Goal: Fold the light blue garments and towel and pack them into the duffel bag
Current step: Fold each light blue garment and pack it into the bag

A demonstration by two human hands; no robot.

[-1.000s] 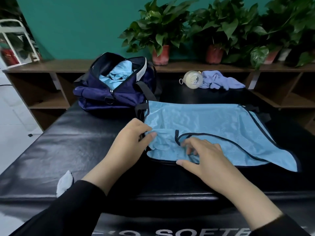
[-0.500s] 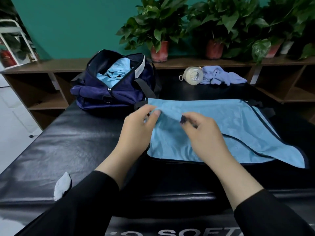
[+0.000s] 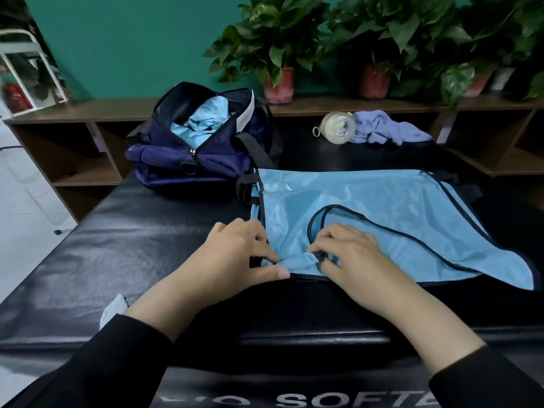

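Both hands have been lowered from mid-garment to its near left corner. The light blue garment (image 3: 368, 207) is pinched there by the left hand (image 3: 238, 254) and, apparently, the right hand (image 3: 350, 254), flat on the black surface (image 3: 123, 245). The duffel bag (image 3: 200, 142) is seen open behind; a bottle (image 3: 335, 128) and purple cloth (image 3: 385, 131) are noted beyond.

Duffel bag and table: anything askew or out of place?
The light blue garment in the open duffel bag looks bunched, not folded flat. A small white scrap lies loose at the black table's near-left edge.
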